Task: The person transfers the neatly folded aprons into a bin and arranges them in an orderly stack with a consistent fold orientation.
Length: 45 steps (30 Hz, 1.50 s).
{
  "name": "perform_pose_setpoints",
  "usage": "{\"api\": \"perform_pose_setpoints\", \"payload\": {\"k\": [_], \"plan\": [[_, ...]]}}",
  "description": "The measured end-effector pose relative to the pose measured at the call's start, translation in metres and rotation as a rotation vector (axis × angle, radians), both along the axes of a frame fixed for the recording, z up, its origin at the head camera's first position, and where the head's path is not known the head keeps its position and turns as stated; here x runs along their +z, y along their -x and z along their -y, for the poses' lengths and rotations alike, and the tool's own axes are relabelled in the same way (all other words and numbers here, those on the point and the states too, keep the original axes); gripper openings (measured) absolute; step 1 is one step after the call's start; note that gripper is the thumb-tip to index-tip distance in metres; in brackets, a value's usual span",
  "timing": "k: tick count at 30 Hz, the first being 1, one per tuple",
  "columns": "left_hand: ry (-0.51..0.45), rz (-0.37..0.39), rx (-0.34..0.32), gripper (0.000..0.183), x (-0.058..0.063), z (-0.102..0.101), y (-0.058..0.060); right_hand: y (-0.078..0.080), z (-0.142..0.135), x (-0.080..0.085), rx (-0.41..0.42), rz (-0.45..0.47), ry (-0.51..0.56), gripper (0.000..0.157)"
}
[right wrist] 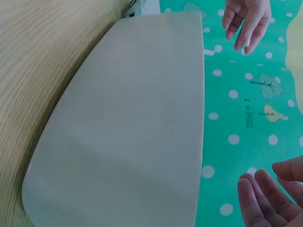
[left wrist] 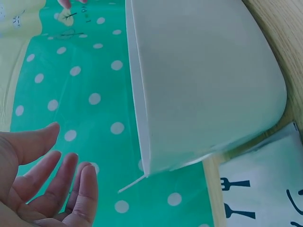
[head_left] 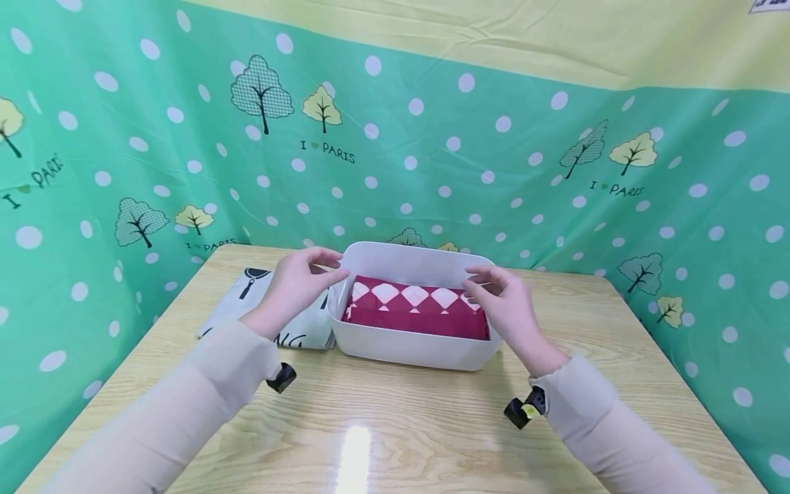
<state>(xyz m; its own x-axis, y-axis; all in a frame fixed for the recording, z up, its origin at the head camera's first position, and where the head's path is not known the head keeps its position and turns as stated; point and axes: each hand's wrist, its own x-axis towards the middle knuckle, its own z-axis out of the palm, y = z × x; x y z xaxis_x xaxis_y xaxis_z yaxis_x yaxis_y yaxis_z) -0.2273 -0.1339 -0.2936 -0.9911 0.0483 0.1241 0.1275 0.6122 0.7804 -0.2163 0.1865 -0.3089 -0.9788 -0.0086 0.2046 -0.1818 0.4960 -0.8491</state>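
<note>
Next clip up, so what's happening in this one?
Someone's left hand and right hand are at opposite ends of a white bin, fingers relaxed and gripping nothing. Inside the bin lies a folded red-and-white cloth. A second folded cloth, white with dark prints, lies on the wooden table to the bin's left.

Green cloth (head_left: 432, 206) with white dots (head_left: 373, 66), trees (head_left: 262, 86) and PARIS lettering (head_left: 338, 152) hangs on 3 sides of the wood-grain table (head_left: 420, 425): left, far and right. A yellow band (head_left: 555, 41) tops its far stretch; a white reflection (head_left: 354, 460) shines on the table's near part.
</note>
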Motion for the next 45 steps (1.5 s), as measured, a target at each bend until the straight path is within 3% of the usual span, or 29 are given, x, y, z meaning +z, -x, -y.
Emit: {"api": "perform_pose_setpoints", "payload": {"k": [12, 19, 31, 45], "plan": [[0.004, -0.012, 0.008, 0.039, 0.001, 0.009, -0.011, -0.011, 0.017, -0.003, 0.067, -0.065, 0.072, 0.027], [0.030, 0.013, 0.027, 0.038, 0.002, 0.016, -0.018, -0.018, 0.027, -0.008, 0.101, -0.042, 0.150, 0.027], [0.046, -0.005, 0.036, 0.038, -0.004, 0.031, -0.026, -0.026, 0.043, -0.017, 0.187, -0.046, 0.289, 0.025], [0.066, 0.003, 0.075, 0.042, -0.015, 0.048, -0.031, -0.039, 0.061, -0.033, 0.258, -0.009, 0.364, 0.027]]}}
